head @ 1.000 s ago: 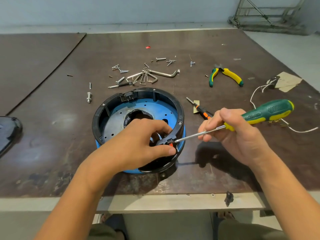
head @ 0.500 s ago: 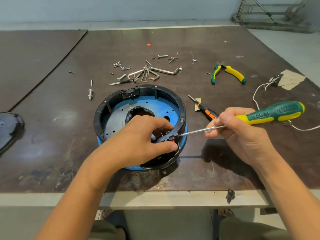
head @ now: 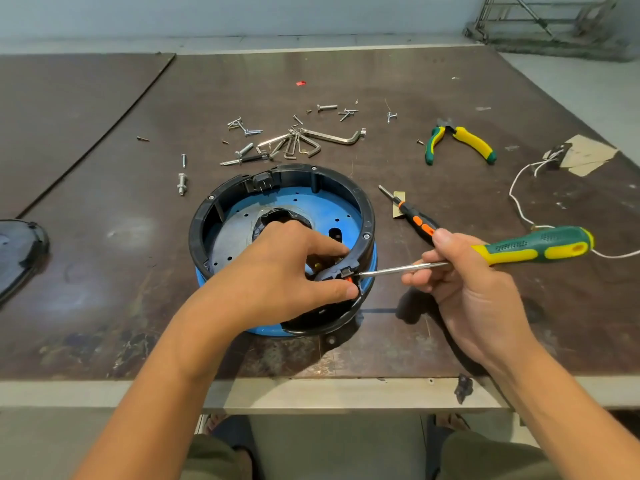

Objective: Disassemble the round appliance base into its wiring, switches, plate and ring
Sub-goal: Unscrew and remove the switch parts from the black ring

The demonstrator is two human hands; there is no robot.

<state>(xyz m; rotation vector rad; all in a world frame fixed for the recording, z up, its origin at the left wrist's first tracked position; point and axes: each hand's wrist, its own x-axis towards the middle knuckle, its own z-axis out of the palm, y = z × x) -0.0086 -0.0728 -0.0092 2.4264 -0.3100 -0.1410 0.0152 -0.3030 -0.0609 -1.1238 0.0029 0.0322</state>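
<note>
The round appliance base (head: 221, 209) stands near the table's front edge: a black ring around a blue plate (head: 304, 202) with small holes. My left hand (head: 284, 275) reaches into the base and pinches the ring's near right rim, at a black switch with an orange part (head: 346, 273). My right hand (head: 464, 282) grips a green and yellow screwdriver (head: 536, 245). Its metal tip touches the switch at the rim from the right. The wiring under my left hand is hidden.
Loose screws and hex keys (head: 301, 140) lie behind the base. Green and yellow pliers (head: 460, 140) and a small orange and black screwdriver (head: 415, 220) lie to the right. A white wire (head: 519, 188) trails at far right; a black cover (head: 17, 251) sits at the left edge.
The screwdriver's tip has stayed at the switch while its handle has dipped slightly. My left hand keeps the same pinch on the rim.
</note>
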